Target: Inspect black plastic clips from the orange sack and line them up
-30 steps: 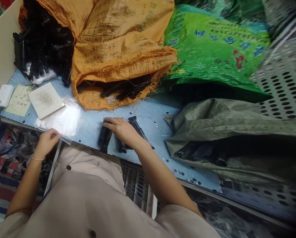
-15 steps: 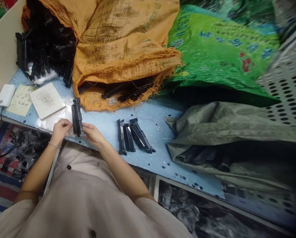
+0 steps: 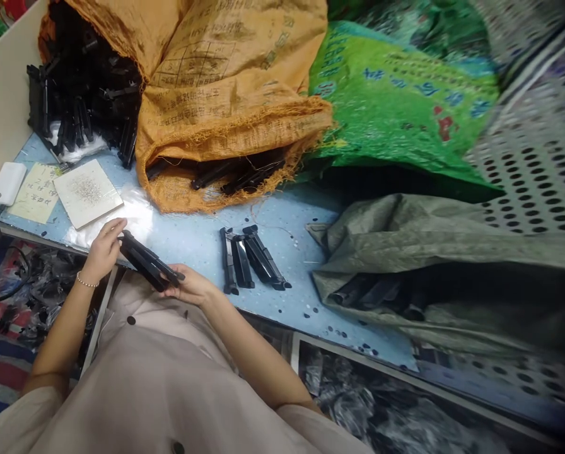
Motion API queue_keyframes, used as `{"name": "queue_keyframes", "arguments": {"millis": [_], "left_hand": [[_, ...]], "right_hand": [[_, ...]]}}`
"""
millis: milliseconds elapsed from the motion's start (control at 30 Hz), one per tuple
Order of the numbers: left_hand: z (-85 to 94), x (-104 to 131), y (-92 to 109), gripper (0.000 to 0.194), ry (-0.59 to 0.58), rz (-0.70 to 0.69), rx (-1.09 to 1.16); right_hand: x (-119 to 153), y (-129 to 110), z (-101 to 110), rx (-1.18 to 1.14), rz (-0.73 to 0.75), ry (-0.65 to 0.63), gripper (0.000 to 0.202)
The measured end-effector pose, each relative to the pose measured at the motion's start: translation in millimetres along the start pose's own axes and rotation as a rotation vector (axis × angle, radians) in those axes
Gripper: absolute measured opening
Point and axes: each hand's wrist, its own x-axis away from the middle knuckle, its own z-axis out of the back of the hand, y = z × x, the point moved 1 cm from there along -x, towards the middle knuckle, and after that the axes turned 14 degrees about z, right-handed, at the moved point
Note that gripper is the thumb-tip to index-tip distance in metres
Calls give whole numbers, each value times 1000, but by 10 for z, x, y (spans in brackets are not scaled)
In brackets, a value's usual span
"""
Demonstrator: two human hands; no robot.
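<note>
Between my two hands is a long black plastic part (image 3: 146,260), tilted with its right end lower, over the table's front edge. My left hand (image 3: 106,247) is closed at its upper left end. Fingers of my right hand (image 3: 188,285) are wrapped round its lower right end, partly hidden behind it. To the right, several similar black parts (image 3: 244,258) lie side by side on the blue tabletop (image 3: 192,230). Just beyond my left hand, a clear plastic bag (image 3: 138,211) lies partly under a square white plate (image 3: 87,192) with dark specks.
An orange woven sack (image 3: 235,120) with black parts in its mouth stands behind. A green sack (image 3: 400,107) and a grey-green sack (image 3: 381,239) are at the right. A white device (image 3: 7,183) with a cable and a yellow note (image 3: 36,192) sit at left.
The black part has turned from nearly upright to a slant and come closer to my body. My right hand has moved down and right with its end. The view has shifted slightly.
</note>
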Motion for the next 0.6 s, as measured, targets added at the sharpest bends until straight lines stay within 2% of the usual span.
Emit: {"name": "queue_keyframes", "arguments": {"millis": [133, 233, 300, 367, 400, 467, 500, 533, 600], "left_hand": [[147, 322, 229, 62, -47, -157, -28], [79, 533, 449, 66, -179, -242, -39], [46, 624, 576, 64, -243, -252, -106], [136, 703, 652, 55, -217, -221, -204], [242, 750, 654, 47, -191, -190, -249], [550, 868, 537, 32, -175, -80, -324], [726, 935, 403, 28, -202, -1, -361], [894, 1003, 217, 27, -249, 107, -405], [1154, 1128, -275, 30, -386, 325, -514]], "right_hand": [[-249, 72, -26, -20, 67, -5, 17], [-382, 74, -198, 284, 254, 52, 18], [-399, 78, -365, 514, 392, 77, 17], [-350, 65, -531, 657, 463, -11, 22], [-300, 38, -595, 702, 469, -92, 28], [-145, -88, -639, 833, 487, -210, 39], [-41, -190, -605, 929, 499, -194, 42], [81, -312, -531, 1067, 513, -113, 43], [371, -582, -272, 1422, 503, 205, 38]]}}
